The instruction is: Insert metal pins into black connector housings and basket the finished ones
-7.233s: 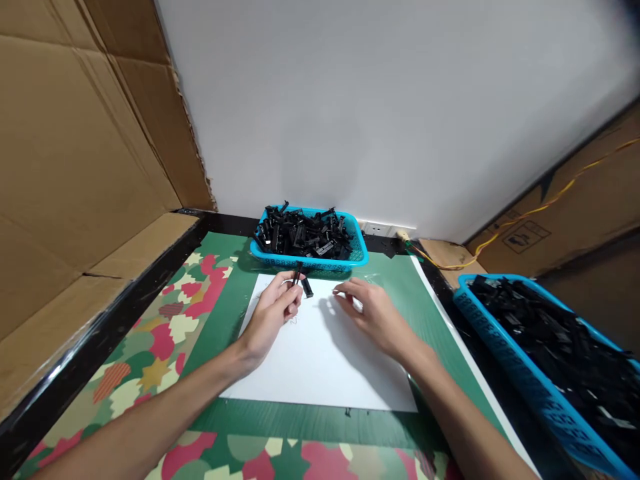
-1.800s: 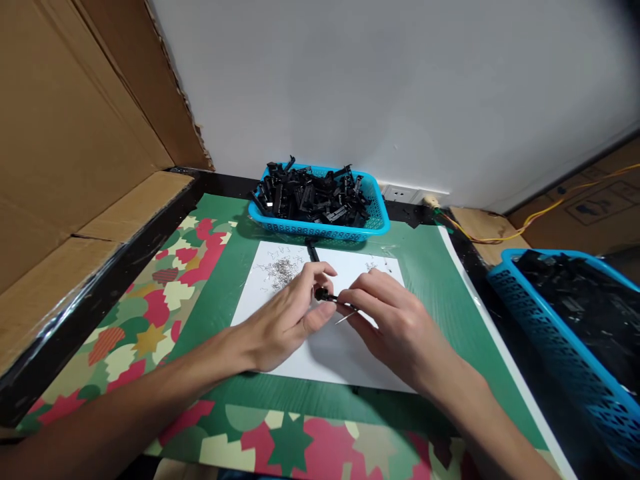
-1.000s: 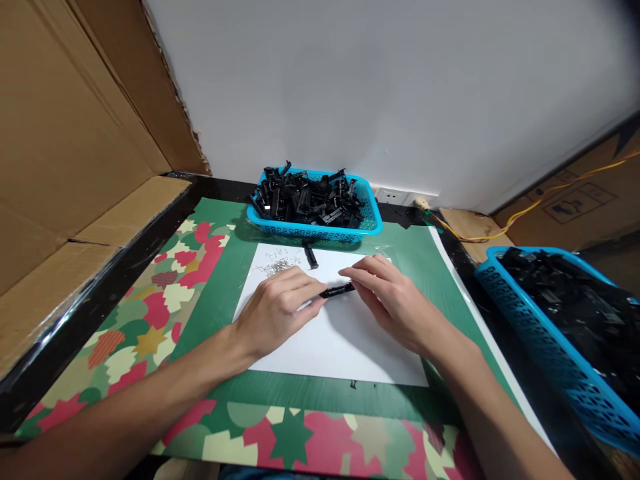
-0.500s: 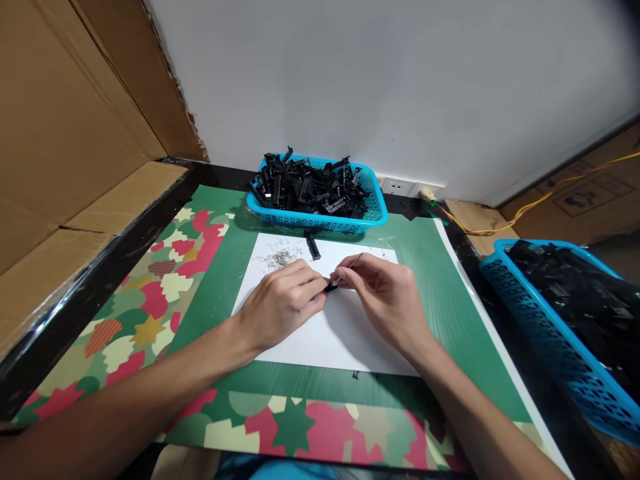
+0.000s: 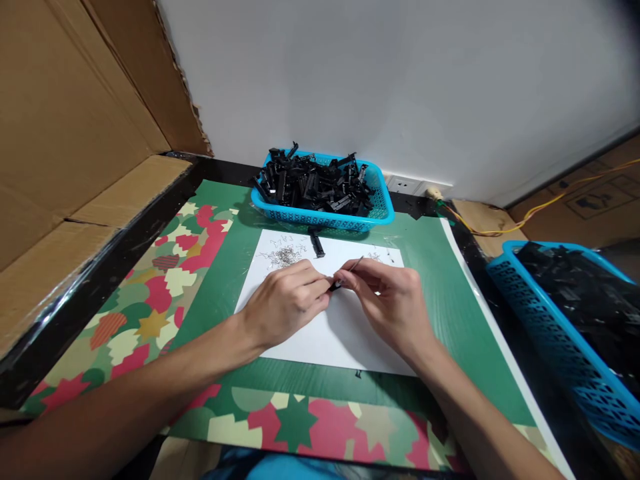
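Over the white sheet point(image 5: 345, 337), my left hand point(image 5: 287, 300) is closed in a pinch on a small black plastic part point(image 5: 335, 287). Most of that part is hidden by the fingers. Close beside it, my right hand point(image 5: 385, 287) grips a thin metal tool point(image 5: 357, 263) between thumb and forefinger, its kind not clear. The fingertips of both hands nearly meet at the black part. Beyond my left hand lies a pile of tiny metal wire pieces point(image 5: 285, 256). A longer black plastic part point(image 5: 317, 244) lies at the sheet's far edge.
A blue basket point(image 5: 320, 219) heaped with black plastic parts stands by the wall. Another blue basket point(image 5: 545, 327) of black parts is at the right. Small wire pieces point(image 5: 374, 257) lie beyond my right hand. Cardboard point(image 5: 75, 87) walls the left side; yellow cable point(image 5: 525, 217) runs at right.
The whole view has shifted slightly. Both hands stay together at the black part, with only slight finger movement.
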The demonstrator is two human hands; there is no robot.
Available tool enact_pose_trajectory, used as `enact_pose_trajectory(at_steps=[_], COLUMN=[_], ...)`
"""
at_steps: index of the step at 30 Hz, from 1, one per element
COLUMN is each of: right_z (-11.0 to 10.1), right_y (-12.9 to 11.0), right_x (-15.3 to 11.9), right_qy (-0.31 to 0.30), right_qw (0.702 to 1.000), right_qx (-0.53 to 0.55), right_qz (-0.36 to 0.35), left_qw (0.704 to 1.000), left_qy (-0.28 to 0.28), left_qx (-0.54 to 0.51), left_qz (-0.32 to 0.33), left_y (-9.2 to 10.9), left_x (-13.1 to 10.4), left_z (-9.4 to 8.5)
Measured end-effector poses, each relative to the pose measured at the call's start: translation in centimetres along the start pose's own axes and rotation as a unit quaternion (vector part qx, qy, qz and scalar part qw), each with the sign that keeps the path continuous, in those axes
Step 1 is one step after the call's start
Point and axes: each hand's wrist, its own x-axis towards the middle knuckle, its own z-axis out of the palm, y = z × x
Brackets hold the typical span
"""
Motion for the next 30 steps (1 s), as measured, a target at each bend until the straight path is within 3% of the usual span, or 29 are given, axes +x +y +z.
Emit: enact_pose_trajectory(at_steps=[9,19,21,25,28,30], right_z=[0.7,1.3,1.3,0.5,-0.7,-1.2], right_y=[0.3,0.4,0.2,-0.3,0.0,0.6], right_x=[-0.6,-0.9,-0.7,0.0,0.9,1.6], right_qy=[0.046,0.061,0.076,0.185,0.210,0.152], right_qw=[0.996,0.996,0.996,0.977,0.967,0.983], right_qx=[-0.058,-0.044,-0.011,0.105,0.146,0.098], right_qz=[-0.051,-0.042,-0.037,-0.017,0.003,0.020], left_qw=[1.000,1.000,0.999,0.993,0.972,0.943], left_qy=[-0.001,-0.004,0.018,0.109,0.186,0.231], left_qx=[0.000,-0.021,-0.027,-0.038,-0.056,-0.110], left_qz=[-0.004,-0.017,-0.015,-0.031,-0.133,-0.214], left_y=[0.0,-0.2,-0.4,-0.6,-1.1,-1.8], left_x=[0.1,0.0,0.1,0.8,1.5,1.9], left_z=[-0.1,-0.1,0.0,-0.5,-1.2,-1.6])
